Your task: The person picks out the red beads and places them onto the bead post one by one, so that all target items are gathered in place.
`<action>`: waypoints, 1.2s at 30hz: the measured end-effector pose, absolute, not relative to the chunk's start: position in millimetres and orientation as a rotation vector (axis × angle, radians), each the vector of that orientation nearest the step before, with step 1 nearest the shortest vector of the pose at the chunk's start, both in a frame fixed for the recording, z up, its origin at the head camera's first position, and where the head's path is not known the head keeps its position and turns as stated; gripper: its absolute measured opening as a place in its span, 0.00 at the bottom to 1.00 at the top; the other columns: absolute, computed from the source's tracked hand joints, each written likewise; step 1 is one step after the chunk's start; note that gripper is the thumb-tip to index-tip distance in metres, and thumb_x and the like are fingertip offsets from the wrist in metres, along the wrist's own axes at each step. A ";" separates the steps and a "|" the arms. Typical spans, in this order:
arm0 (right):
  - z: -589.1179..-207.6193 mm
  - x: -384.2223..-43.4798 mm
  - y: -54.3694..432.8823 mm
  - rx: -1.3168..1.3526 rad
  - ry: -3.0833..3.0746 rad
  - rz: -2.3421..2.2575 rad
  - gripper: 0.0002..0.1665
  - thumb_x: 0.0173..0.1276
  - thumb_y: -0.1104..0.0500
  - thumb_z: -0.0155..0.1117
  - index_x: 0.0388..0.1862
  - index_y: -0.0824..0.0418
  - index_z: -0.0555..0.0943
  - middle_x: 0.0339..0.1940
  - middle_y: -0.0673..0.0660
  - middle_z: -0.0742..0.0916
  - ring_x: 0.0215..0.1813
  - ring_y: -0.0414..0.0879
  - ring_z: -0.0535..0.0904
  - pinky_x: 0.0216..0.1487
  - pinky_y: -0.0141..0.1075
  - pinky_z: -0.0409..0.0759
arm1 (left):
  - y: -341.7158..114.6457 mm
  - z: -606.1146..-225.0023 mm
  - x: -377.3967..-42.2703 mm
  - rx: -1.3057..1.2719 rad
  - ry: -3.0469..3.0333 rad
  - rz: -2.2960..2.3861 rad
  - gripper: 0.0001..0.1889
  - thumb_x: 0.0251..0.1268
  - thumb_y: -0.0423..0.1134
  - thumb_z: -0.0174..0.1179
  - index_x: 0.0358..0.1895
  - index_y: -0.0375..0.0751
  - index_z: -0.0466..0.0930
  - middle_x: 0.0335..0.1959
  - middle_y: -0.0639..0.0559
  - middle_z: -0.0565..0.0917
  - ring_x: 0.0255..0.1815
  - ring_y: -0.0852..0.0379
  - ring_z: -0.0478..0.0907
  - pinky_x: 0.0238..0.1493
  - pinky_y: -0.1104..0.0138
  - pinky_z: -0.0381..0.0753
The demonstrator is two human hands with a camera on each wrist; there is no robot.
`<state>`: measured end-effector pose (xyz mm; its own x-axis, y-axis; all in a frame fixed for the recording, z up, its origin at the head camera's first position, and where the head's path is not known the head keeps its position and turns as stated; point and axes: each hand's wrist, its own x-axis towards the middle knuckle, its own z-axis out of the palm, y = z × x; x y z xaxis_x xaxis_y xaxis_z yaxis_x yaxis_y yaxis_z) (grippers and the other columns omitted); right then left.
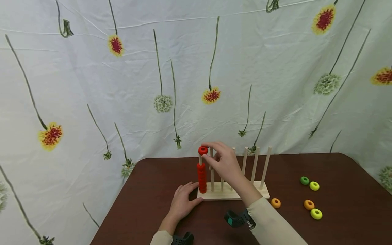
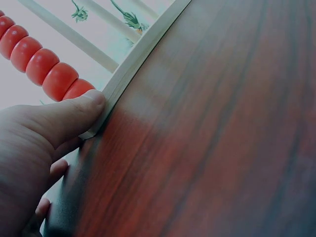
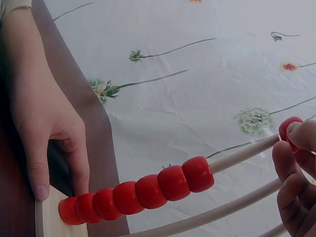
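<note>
My right hand (image 1: 226, 163) pinches a red bead (image 3: 285, 129) between thumb and fingers at the tip of the leftmost wooden peg (image 3: 244, 154). Lower on that same peg sits a stack of several red beads (image 1: 201, 178), reaching down to the pale wooden base (image 1: 226, 195). A stretch of bare peg shows between the stack and the held bead. My left hand (image 1: 182, 200) grips the left end of the base, its thumb (image 2: 91, 101) at the front edge and its fingers round the far side.
More bare pegs (image 1: 265, 168) rise from the base to the right. Loose on the brown table (image 1: 147, 190), right of the stand, lie orange beads (image 1: 276, 206), yellow-green beads (image 1: 316, 217) and a green bead (image 1: 303, 183). A flowered white cloth (image 1: 183, 136) hangs behind the table.
</note>
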<state>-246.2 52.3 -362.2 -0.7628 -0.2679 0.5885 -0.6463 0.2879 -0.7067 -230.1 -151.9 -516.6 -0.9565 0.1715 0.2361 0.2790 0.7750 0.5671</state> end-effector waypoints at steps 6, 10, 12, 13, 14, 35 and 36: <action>-359.1 -249.6 45.1 0.794 -2.215 1.503 0.21 0.68 0.63 0.68 0.59 0.54 0.83 0.54 0.54 0.85 0.17 0.37 0.78 0.17 0.34 0.77 | -151.5 -515.6 -229.8 -0.368 -2.792 -0.953 0.30 0.60 0.50 0.70 0.65 0.44 0.78 0.65 0.47 0.81 0.73 0.42 0.70 0.76 0.37 0.58; -355.3 -250.2 41.6 0.759 -2.255 1.488 0.20 0.69 0.61 0.68 0.59 0.53 0.83 0.54 0.54 0.85 0.16 0.38 0.78 0.17 0.33 0.77 | -151.3 -515.0 -229.6 -0.367 -2.790 -0.952 0.30 0.60 0.50 0.70 0.65 0.44 0.78 0.65 0.47 0.81 0.73 0.42 0.70 0.76 0.37 0.58; -353.1 -250.3 40.6 0.743 -2.283 1.490 0.20 0.69 0.60 0.68 0.60 0.52 0.83 0.55 0.54 0.85 0.16 0.38 0.78 0.18 0.33 0.78 | -151.3 -514.9 -229.5 -0.363 -2.790 -0.953 0.30 0.60 0.50 0.70 0.65 0.44 0.78 0.65 0.47 0.81 0.73 0.42 0.70 0.76 0.37 0.57; -351.9 -250.2 40.2 0.734 -2.299 1.489 0.20 0.69 0.60 0.67 0.60 0.52 0.82 0.56 0.54 0.85 0.16 0.39 0.78 0.19 0.33 0.78 | -151.4 -514.8 -229.4 -0.362 -2.789 -0.954 0.30 0.60 0.50 0.70 0.65 0.44 0.78 0.65 0.47 0.81 0.73 0.42 0.70 0.76 0.37 0.57; -350.8 -250.2 39.9 0.726 -2.311 1.493 0.20 0.70 0.60 0.67 0.60 0.52 0.82 0.56 0.54 0.84 0.16 0.39 0.78 0.19 0.33 0.78 | -151.4 -514.6 -229.4 -0.362 -2.788 -0.958 0.30 0.60 0.50 0.70 0.65 0.44 0.78 0.65 0.47 0.81 0.73 0.42 0.70 0.76 0.37 0.57; -353.1 -249.7 37.9 0.681 -2.455 1.372 0.21 0.67 0.60 0.70 0.58 0.50 0.83 0.54 0.53 0.85 0.17 0.44 0.80 0.21 0.32 0.77 | -152.7 -515.1 -228.2 -0.375 -2.780 -0.960 0.30 0.60 0.49 0.70 0.65 0.44 0.78 0.65 0.47 0.81 0.72 0.42 0.71 0.76 0.37 0.57; -353.5 -249.8 38.0 0.686 -2.451 1.373 0.21 0.67 0.60 0.70 0.58 0.50 0.83 0.53 0.53 0.85 0.18 0.46 0.81 0.22 0.32 0.77 | -152.8 -515.2 -228.3 -0.376 -2.780 -0.960 0.30 0.60 0.49 0.70 0.65 0.44 0.78 0.65 0.47 0.81 0.73 0.42 0.71 0.76 0.37 0.57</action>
